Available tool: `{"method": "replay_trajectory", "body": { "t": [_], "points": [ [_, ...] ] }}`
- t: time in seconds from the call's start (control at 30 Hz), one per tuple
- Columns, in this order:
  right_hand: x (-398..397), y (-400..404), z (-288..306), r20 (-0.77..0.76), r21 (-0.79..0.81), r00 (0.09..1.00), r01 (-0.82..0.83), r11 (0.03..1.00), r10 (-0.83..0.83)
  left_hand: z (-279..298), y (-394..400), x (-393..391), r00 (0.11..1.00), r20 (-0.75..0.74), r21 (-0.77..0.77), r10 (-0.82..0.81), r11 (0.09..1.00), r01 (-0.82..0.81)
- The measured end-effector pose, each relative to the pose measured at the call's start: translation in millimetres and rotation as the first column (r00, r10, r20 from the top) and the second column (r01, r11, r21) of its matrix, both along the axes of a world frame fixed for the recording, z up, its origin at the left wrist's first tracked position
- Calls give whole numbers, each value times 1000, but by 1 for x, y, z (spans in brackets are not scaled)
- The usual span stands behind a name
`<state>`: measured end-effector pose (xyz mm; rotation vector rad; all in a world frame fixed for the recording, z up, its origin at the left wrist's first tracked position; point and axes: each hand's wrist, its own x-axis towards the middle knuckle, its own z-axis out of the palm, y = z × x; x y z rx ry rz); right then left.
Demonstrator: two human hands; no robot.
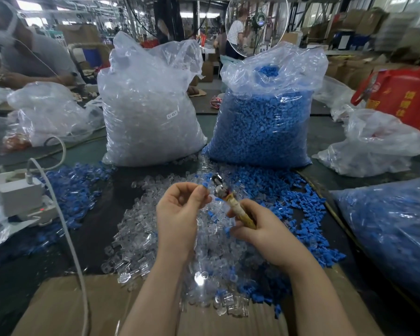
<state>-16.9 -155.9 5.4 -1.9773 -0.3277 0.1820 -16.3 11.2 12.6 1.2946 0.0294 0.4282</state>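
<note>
My left hand (180, 209) pinches a small blue plastic piece (205, 185) between thumb and fingertips. My right hand (260, 229) grips the taped yellowish handle of a small tool (230, 202), whose shiny metal head (217, 183) points up towards the blue piece. Both hands hover above a heap of loose clear plastic pieces (170, 238) on the dark table. Loose blue pieces (298, 209) lie scattered to the right of the hands.
Two big plastic bags stand behind: clear parts (148, 112) on the left, blue parts (262, 127) on the right. Another bag of blue parts (393, 229) lies at right. A white power strip with charger (22, 197) and cable sits left. Cardboard (66, 306) lies near me. A person sits far left.
</note>
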Motion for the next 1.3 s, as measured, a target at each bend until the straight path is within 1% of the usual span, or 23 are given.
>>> {"method": "replay_trajectory", "body": {
  "t": [0.17, 0.47, 0.6, 0.73, 0.93, 1.0, 1.03, 1.1, 1.13, 1.2, 1.23, 1.3],
  "points": [
    [0, 2, -1, -10, -29, 999, -34, 999, 34, 1, 1, -1, 1000, 24, 43, 3, 999, -4],
    [-2, 5, 1, -1, -64, 1000, -31, 997, 31, 1, 3, -1, 999, 42, 112, -26, 993, 21],
    [-2, 3, -1, 30, -86, 999, -34, 996, 37, 0, 3, -2, 999, 34, 116, -40, 993, 36],
    [-3, 4, -2, 59, -126, 998, -3, 992, 11, 0, 2, -2, 999, 26, 132, -36, 991, 32],
    [-2, 8, -3, 54, -151, 999, 13, 988, -5, 2, 3, -1, 999, -12, 84, -45, 995, 46],
    [-2, 9, -3, 40, -156, 999, 12, 988, -6, 2, 5, 0, 996, -60, 22, -62, 998, 63],
    [-1, 10, -3, 40, -159, 999, 26, 987, -20, 2, 8, 1, 994, -93, -43, -59, 998, 56],
    [0, 10, -4, 57, -166, 994, 104, 981, -95, 3, 19, 4, 983, -183, -242, -20, 970, -25],
    [2, 9, -6, 74, -178, 985, 165, 970, -155, 4, 27, 6, 973, -230, -361, 8, 928, -93],
    [6, 4, -9, 134, -260, 949, 312, 914, -286, 5, 47, 9, 949, -306, -570, 72, 785, -243],
    [7, 1, -10, 167, -311, 922, 386, 868, -350, 4, 58, 9, 936, -335, -638, 105, 706, -307],
    [10, -5, -12, 221, -389, 855, 519, 761, -470, 3, 78, 8, 914, -372, -717, 161, 576, -393]
  ]
}}
